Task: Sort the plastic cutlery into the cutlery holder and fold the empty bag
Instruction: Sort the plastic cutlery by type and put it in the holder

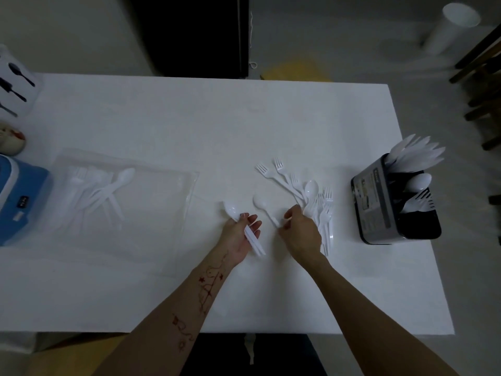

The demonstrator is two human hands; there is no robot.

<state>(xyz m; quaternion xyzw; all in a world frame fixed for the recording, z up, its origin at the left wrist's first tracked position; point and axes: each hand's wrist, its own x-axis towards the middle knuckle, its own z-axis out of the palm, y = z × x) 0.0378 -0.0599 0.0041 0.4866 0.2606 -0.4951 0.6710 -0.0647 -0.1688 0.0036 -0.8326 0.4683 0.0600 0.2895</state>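
Note:
My left hand point(240, 234) grips a small bundle of white plastic spoons point(233, 210), bowls pointing away from me. My right hand point(301, 232) pinches the handles of two more white spoons, one point(261, 203) lying to its left and one point(311, 189) among the loose pile of white forks point(292, 183). A clear plastic bag point(124, 196) lies flat at the left with several pieces of cutlery inside. The black and grey cutlery holder point(379, 202) stands at the right, with knives, a spoon and forks in separate compartments.
A blue container point(19, 202) sits at the table's left edge, with a white box printed with black cutlery point(16, 82) behind it. The white table point(189, 118) ends just right of the holder. Chair legs point(482, 77) stand off the far right.

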